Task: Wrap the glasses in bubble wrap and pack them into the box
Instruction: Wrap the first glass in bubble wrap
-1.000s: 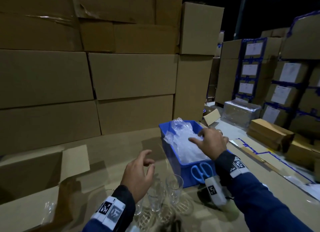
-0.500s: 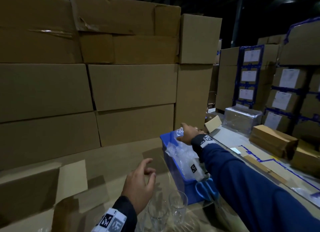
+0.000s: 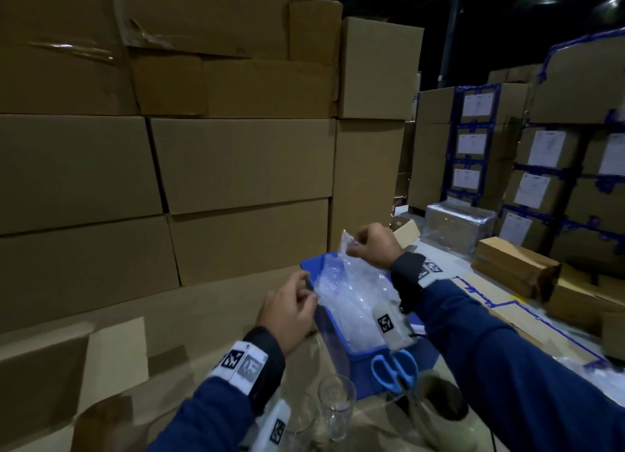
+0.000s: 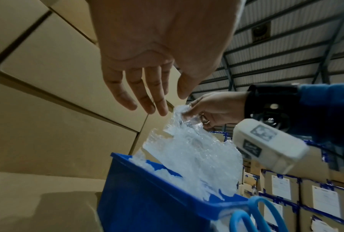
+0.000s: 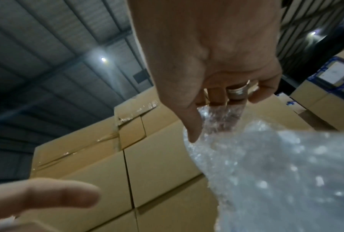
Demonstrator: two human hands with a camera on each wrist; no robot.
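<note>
A sheet of bubble wrap [image 3: 351,292] stands half out of the blue bin [image 3: 368,355]. My right hand [image 3: 355,245] pinches its top corner and holds it above the bin's far end. In the right wrist view the thumb and fingers of the right hand [image 5: 207,113] close on the bubble wrap [image 5: 276,172]. My left hand [image 3: 309,292] hovers by the sheet's left edge. In the left wrist view the left hand [image 4: 159,105] has straight fingers just short of the bubble wrap [image 4: 197,153], holding nothing. Clear glasses [image 3: 336,404] stand on the table near me.
Blue-handled scissors [image 3: 394,370] lie against the bin's near wall. An open cardboard box [image 3: 50,367] sits at the left. A wall of stacked cartons [image 3: 236,164] rises behind the table. Flat cartons [image 3: 514,262] and labelled stacks are on the right.
My right hand has taken the bubble wrap's corner at the bin's far end and raised it. My left hand has risen from above the glasses toward the sheet's left edge.
</note>
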